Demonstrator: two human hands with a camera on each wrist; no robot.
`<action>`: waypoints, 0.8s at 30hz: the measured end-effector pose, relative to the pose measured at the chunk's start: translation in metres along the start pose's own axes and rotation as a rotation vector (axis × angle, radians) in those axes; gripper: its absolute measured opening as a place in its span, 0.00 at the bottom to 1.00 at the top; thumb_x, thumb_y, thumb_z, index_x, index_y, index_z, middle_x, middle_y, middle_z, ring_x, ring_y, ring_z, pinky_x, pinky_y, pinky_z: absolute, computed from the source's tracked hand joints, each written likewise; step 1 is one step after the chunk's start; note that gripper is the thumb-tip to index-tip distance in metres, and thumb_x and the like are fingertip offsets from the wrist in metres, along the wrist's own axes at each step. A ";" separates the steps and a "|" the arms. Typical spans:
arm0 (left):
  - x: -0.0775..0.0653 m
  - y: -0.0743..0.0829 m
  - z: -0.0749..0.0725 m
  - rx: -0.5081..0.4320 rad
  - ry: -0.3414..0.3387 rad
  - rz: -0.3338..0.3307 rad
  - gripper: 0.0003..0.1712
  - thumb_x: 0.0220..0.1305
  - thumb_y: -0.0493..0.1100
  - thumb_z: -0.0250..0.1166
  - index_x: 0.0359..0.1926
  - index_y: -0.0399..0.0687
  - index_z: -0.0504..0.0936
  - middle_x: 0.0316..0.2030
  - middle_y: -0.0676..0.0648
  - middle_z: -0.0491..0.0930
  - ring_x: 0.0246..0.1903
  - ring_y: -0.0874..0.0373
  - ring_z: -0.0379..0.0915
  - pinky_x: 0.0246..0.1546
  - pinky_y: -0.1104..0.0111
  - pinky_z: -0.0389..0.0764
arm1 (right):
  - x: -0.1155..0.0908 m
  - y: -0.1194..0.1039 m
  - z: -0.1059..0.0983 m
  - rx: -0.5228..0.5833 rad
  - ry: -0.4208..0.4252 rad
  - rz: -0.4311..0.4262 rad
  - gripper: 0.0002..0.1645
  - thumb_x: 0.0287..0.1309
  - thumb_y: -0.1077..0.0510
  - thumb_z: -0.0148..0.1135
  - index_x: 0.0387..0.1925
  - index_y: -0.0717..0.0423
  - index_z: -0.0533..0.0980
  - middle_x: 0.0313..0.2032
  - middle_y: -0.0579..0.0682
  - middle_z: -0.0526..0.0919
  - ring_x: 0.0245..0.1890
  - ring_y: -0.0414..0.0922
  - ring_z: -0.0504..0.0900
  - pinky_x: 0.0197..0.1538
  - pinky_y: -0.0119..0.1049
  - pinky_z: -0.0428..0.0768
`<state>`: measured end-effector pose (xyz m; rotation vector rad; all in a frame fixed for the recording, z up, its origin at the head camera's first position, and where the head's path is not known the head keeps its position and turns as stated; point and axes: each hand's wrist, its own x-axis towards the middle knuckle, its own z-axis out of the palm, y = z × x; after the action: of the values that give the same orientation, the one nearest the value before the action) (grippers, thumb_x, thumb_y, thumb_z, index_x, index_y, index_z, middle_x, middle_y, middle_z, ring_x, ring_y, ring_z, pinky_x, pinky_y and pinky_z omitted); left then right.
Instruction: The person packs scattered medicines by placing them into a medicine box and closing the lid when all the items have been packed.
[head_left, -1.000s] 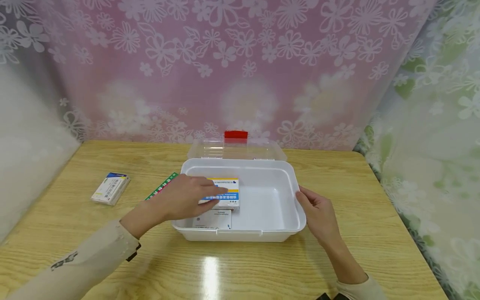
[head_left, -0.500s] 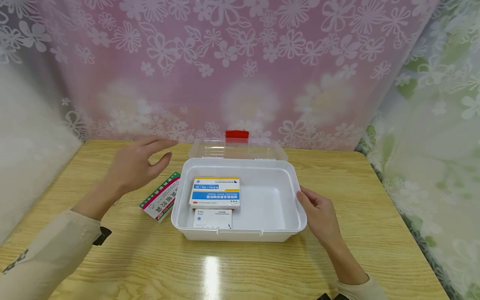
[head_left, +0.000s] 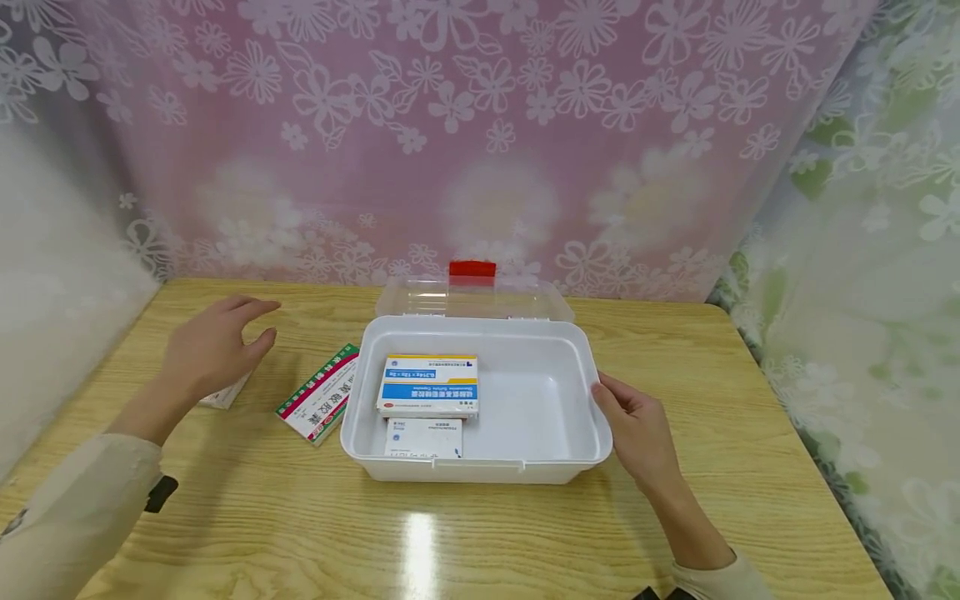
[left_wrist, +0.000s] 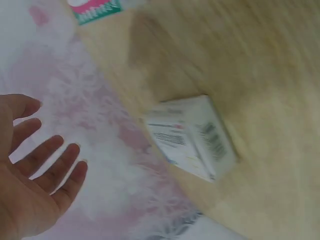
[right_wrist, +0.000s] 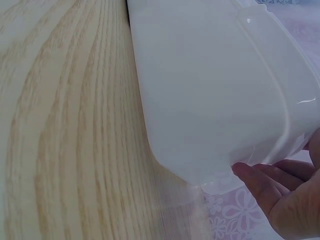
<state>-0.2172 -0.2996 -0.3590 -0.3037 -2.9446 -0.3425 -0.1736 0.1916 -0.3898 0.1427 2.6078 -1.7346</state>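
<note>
My left hand [head_left: 213, 346], fingers spread and holding nothing, is over a small white medicine box [head_left: 222, 394] on the left of the table. Most of that box is hidden by the hand in the head view; in the left wrist view the box [left_wrist: 192, 137] shows whole, apart from the fingers. My right hand [head_left: 637, 425] grips the right rim of a white plastic storage box [head_left: 480, 472], thumb on the near side. Inside, at the left, lie a blue, yellow and white medicine box [head_left: 429, 386] and a white medicine box [head_left: 425, 437] in front of it.
A green, red and white medicine box [head_left: 322, 396] lies slantwise beside the storage box's left wall. The clear lid [head_left: 412, 297] with a red latch [head_left: 472, 269] is folded back behind. A floral curtain [head_left: 495, 150] hangs along the wooden table's [head_left: 675, 333] back edge.
My left hand has withdrawn from over the medicine boxes inside the storage box and moved left, over the small white medicine box. The right hand keeps its grip on the rim.
</note>
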 end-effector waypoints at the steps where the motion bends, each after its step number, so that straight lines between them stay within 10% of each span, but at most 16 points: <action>1: -0.001 -0.006 0.002 0.001 -0.034 -0.024 0.25 0.67 0.47 0.57 0.62 0.41 0.73 0.57 0.33 0.70 0.44 0.35 0.73 0.26 0.49 0.77 | 0.000 0.000 0.000 0.002 0.000 0.003 0.29 0.68 0.46 0.53 0.62 0.61 0.72 0.56 0.59 0.77 0.47 0.48 0.81 0.40 0.29 0.81; 8: -0.014 -0.043 0.016 -0.032 -0.241 -0.168 0.35 0.68 0.55 0.55 0.67 0.36 0.63 0.61 0.24 0.60 0.55 0.24 0.59 0.43 0.35 0.69 | 0.000 0.000 0.001 0.003 0.003 0.004 0.29 0.68 0.46 0.53 0.61 0.61 0.72 0.55 0.59 0.77 0.45 0.46 0.81 0.39 0.30 0.81; 14: -0.020 -0.055 0.022 -0.006 -0.372 -0.210 0.37 0.68 0.57 0.53 0.68 0.36 0.61 0.58 0.22 0.63 0.51 0.24 0.64 0.32 0.40 0.74 | 0.001 0.001 0.001 0.008 -0.002 -0.009 0.29 0.68 0.46 0.53 0.61 0.61 0.72 0.56 0.59 0.77 0.45 0.46 0.81 0.40 0.29 0.81; 24: -0.018 -0.063 0.025 -0.062 -0.391 -0.217 0.36 0.63 0.53 0.61 0.64 0.35 0.66 0.54 0.23 0.69 0.32 0.39 0.76 0.18 0.58 0.72 | 0.000 0.001 0.001 -0.009 -0.001 -0.002 0.30 0.68 0.45 0.53 0.62 0.61 0.72 0.55 0.59 0.77 0.45 0.46 0.81 0.40 0.29 0.81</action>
<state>-0.2173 -0.3564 -0.3994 -0.0609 -3.3678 -0.4485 -0.1738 0.1908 -0.3908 0.1384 2.6153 -1.7234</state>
